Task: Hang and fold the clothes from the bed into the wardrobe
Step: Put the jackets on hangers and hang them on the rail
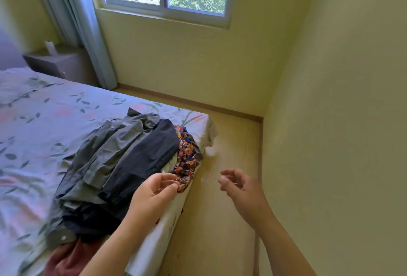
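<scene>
Head view: the clothes pile (114, 165) is lying at the bed's (44, 121) edge, so tugging the patterned garment (186, 159) from beneath would likely be dragging the navy garment (145, 161) onto the floor (231, 143). The left hand (154, 190) is hovering just beside that patterned cloth, fingers loosely curled and gripping nothing. The right hand (237, 184) is hanging over the floor, equally loose and empty.

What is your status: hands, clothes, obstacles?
Left hand at clothes pile edge, right hand over floor, both loosely curled, empty. Pile lies on bed corner. No obstruction seen.
</scene>
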Action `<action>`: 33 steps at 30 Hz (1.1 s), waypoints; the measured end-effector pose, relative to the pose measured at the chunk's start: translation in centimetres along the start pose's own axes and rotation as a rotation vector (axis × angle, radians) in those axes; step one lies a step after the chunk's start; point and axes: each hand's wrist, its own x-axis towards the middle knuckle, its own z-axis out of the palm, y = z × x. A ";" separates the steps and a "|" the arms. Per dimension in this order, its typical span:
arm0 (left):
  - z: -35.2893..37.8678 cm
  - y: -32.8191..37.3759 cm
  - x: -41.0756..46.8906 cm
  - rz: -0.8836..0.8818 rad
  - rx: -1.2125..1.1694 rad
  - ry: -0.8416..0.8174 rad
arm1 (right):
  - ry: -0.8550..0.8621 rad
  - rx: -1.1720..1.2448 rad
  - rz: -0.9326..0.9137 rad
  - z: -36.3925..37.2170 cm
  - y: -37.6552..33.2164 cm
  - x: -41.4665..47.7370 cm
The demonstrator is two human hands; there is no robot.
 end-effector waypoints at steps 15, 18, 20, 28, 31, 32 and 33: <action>-4.1 2.3 19.3 -0.029 -0.044 0.163 | -0.197 -0.086 -0.065 5.2 -3.9 22.7; -5.0 2.4 22.2 -0.052 -0.048 0.201 | -0.261 -0.075 -0.036 6.4 -3.9 26.7; -5.3 2.6 24.2 -0.067 -0.046 0.215 | -0.302 -0.084 -0.030 7.2 -3.9 29.5; -3.7 2.8 33.6 -0.129 -0.051 0.387 | -0.465 -0.125 -0.068 8.7 -3.8 43.4; -2.2 3.2 36.9 -0.175 -0.061 0.456 | -0.534 -0.160 -0.063 8.7 -4.1 48.5; -1.8 3.4 37.9 -0.188 -0.064 0.479 | -0.557 -0.169 -0.062 8.7 -4.3 50.2; -1.4 3.5 38.8 -0.200 -0.064 0.502 | -0.584 -0.173 -0.063 8.8 -4.4 51.7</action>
